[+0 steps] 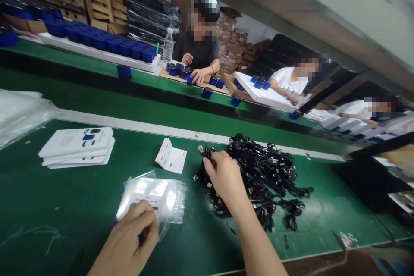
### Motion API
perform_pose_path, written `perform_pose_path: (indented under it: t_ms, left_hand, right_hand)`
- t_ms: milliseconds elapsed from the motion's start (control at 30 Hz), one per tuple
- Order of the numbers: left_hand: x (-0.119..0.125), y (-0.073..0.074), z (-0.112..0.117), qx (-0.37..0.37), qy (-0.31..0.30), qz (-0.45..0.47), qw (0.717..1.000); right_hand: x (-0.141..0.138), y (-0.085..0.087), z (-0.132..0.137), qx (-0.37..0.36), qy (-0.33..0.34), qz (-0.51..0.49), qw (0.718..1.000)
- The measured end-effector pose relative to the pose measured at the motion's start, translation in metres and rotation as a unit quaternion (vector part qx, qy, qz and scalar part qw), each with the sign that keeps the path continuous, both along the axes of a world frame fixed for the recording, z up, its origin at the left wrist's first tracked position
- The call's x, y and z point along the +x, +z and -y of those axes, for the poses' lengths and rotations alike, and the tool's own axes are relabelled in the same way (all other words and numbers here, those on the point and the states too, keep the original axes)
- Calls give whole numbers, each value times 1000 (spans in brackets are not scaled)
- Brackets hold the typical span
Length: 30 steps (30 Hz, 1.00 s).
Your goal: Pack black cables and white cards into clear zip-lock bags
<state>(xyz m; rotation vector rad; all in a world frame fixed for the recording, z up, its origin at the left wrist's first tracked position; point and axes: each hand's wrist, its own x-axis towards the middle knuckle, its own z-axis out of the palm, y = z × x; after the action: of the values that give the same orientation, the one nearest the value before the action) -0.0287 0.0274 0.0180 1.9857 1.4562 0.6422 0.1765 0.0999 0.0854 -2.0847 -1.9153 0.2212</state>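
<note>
My left hand is closed in a pinch at the near edge of a clear zip bag. A printed sheet shows through that bag, and other bags seem to lie beneath it. My right hand reaches over the left side of a heap of black USB cables. Its thumb and fingers are closed on one coiled cable, whose metal plug sticks out to the left. Between the bags and the heap, a folded white leaflet stands partly open. The right hand's fingertips are partly hidden.
A stack of white booklets lies at left, beside a large plastic bag. Beyond a pale strip runs a green belt. Across it, a co-worker handles blue containers near a full tray; two other people sit farther right.
</note>
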Motion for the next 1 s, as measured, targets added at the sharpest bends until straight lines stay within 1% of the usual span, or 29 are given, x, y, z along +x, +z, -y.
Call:
perform_pose_path:
  t_ms: [67,100,133,167,200,233,267,300,367,467,567,600,667,767,867,933,1000]
  left_hand:
    - [-1,2,0,-11,-19,-6,1000]
    - [-2,3,-1,-10,-26,-11,1000]
    - [-3,3,-1,-5,-29,-14,999]
    - [-4,3,-2,1,-30,-14,999]
    - [-4,3,-2,6,-28,-9,1000]
    - [-5,2,-3,9,-23,-2,1000]
    - [-4,1,-3,15,-19,7,1000]
    - [-4,0,-2,25,-14,16,999]
    - [-1,-3,1,50,4,24,998]
    - [4,-6,7,104,27,11,994]
    - [6,-6,13,168,14,-7,986]
    - [6,-5,14,182,13,-13,983]
    - [5,-5,15,190,18,-23,981]
    - [2,-4,15,186,2,-34,982]
    - [3,-3,16,189,3,-32,982]
    - [6,-1,18,188,22,-21,982]
    - [12,2,22,190,30,-3,981]
  right_hand:
    - [-6,-2,22,-23,38,-105,994]
    - [-11,-7,34,-43,54,-180,981]
    - [-18,-13,45,-86,63,-347,932]
    - [-25,-22,56,-114,45,-478,870]
    - [-31,-30,66,-122,17,-550,826]
    - [-36,-39,73,-122,-6,-576,809]
    - [-41,-46,79,-110,-28,-579,808]
    - [-44,-52,84,-99,-42,-569,815]
    - [-48,-60,89,-85,-53,-556,825]
    - [-54,-65,90,-53,-52,-572,817]
    - [-62,-67,90,17,-50,-588,807]
    - [-64,-67,90,26,-44,-586,809]
    - [-63,-63,90,12,-11,-558,830]
    - [-51,-51,92,-23,92,-483,870]
    - [-39,-39,94,-53,165,-422,890]
    - [-36,-36,93,-73,177,-403,895]
    - [-38,-38,92,-77,144,-395,904]
